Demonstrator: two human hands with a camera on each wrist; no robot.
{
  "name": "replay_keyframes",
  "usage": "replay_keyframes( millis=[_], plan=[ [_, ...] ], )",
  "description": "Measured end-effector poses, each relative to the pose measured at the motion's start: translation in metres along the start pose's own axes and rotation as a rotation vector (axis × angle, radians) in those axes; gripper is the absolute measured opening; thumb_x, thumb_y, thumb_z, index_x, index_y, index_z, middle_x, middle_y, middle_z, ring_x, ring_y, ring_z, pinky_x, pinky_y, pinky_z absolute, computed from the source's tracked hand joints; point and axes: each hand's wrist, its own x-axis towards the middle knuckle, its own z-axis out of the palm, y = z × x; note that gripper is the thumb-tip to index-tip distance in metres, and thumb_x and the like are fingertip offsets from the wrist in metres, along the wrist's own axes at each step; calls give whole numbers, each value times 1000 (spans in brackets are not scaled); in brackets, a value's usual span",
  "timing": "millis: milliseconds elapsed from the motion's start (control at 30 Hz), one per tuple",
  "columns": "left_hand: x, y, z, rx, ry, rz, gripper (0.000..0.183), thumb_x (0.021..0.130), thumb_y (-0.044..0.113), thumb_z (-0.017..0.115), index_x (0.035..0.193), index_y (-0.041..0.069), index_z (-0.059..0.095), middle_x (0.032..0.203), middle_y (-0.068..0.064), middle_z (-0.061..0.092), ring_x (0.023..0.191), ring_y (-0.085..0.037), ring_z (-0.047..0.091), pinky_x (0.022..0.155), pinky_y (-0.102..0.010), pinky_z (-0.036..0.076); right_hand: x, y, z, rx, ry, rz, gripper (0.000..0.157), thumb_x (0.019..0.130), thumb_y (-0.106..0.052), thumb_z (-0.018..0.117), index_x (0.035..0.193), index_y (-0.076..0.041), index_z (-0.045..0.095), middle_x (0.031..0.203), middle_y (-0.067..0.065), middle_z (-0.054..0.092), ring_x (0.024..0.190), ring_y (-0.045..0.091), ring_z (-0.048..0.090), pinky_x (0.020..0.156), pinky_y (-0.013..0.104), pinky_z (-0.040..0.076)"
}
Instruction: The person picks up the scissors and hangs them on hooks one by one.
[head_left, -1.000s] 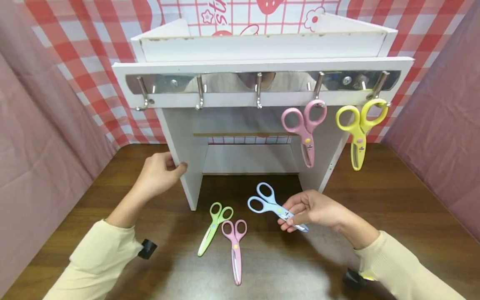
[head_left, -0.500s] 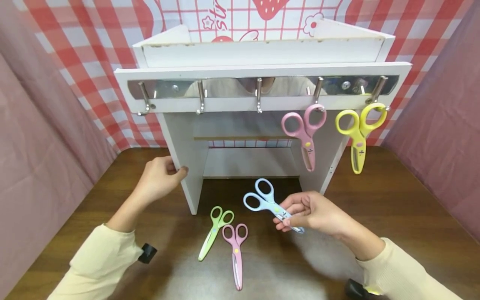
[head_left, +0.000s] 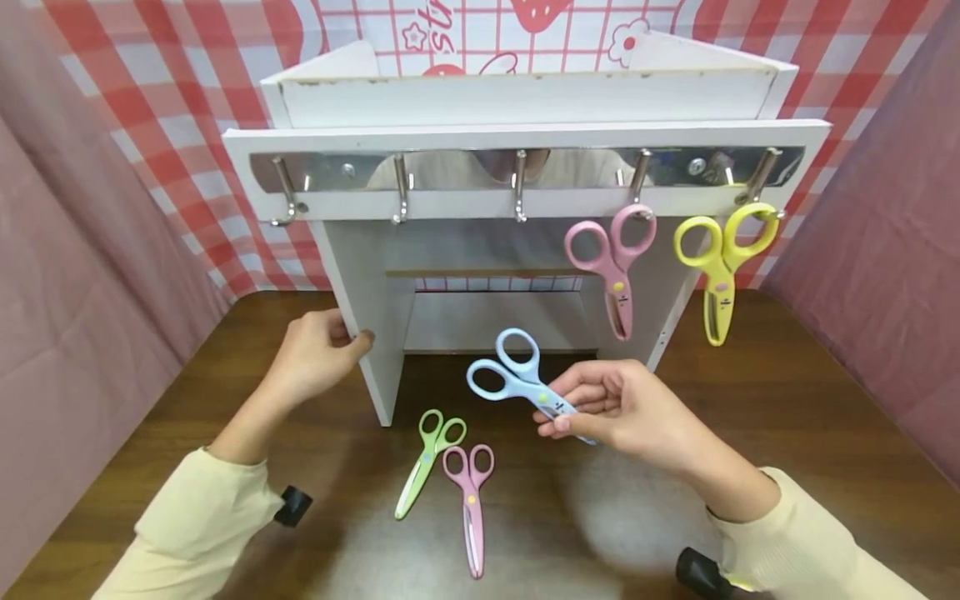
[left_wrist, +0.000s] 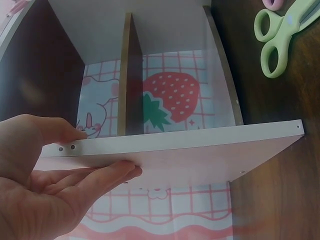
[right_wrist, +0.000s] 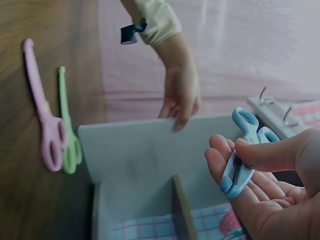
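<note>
My right hand pinches a pair of blue scissors by the blades, handle loops pointing up and left, in front of the white shelf unit. In the right wrist view, the thumb presses the blue scissors against the fingers. My left hand grips the front edge of the unit's left side panel, thumb inside; the left wrist view shows thumb and fingers on either side of the panel. On the table below lie green scissors and pink scissors, side by side.
A rail with several metal hooks runs across the unit's top front. Pink scissors and yellow scissors hang from the two rightmost hooks. A checked cloth hangs behind, and pink curtains flank the wooden table.
My right hand has carried the blue scissors up and to the left, toward the middle of the unit. My left hand stays on the side panel.
</note>
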Motion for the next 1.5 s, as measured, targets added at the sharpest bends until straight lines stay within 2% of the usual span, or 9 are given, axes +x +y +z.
replay_keyframes(
  millis=[100, 267, 533, 800, 967, 1233, 1500],
  plan=[
    [-1, 0, 1, -3, -1, 1, 30, 89, 23, 59, 105, 1, 71, 96, -16, 75, 89, -26, 70, 69, -31, 49, 0, -9, 2, -4, 13, -24, 22, 86, 2, 65, 103, 14, 58, 91, 8, 76, 86, 17, 73, 79, 36, 57],
    [-1, 0, 0, -1, 11, 7, 31, 89, 23, 59, 105, -1, 71, 96, -18, 75, 89, -28, 70, 69, -32, 50, 3, -23, 3, -50, 34, -60, 20, 87, 0, 65, 103, 10, 60, 91, 7, 76, 85, 17, 74, 79, 33, 57],
    [0, -1, 0, -3, 16, 3, 30, 89, 20, 57, 107, 0, 71, 98, -17, 75, 96, -31, 70, 79, -43, 52, 3, -33, 2, -85, 84, -89, 19, 87, 0, 65, 104, 9, 61, 92, 2, 77, 86, 16, 73, 79, 30, 57],
    [0, 1, 0, 1, 15, 5, 29, 89, 21, 57, 105, 1, 71, 98, -16, 75, 95, -29, 70, 78, -42, 52, 4, -42, -2, -76, 156, -134, 20, 87, 3, 64, 106, 7, 61, 94, 0, 77, 86, 19, 74, 78, 30, 57],
    [-1, 1, -1, 5, 12, 6, 30, 89, 21, 57, 104, 0, 71, 97, -17, 75, 92, -29, 70, 73, -36, 51, 9, -46, -4, -93, 198, -181, 21, 86, 3, 65, 106, 7, 62, 91, 0, 77, 84, 18, 74, 77, 30, 57],
    [-3, 0, 0, 7, 11, 0, 31, 89, 21, 58, 105, -2, 70, 97, -19, 75, 92, -30, 70, 72, -35, 51, 15, -51, -4, -99, 253, -185, 23, 85, 3, 66, 108, 7, 64, 85, -2, 77, 79, 18, 74, 72, 28, 57],
    [-1, 1, 0, 10, 13, 1, 29, 88, 21, 58, 103, -1, 71, 96, -18, 75, 87, -27, 69, 68, -31, 49, 22, -59, -3, -119, 309, -178, 25, 85, -1, 68, 110, 3, 65, 84, -3, 77, 80, 17, 74, 61, 22, 52]
  ],
)
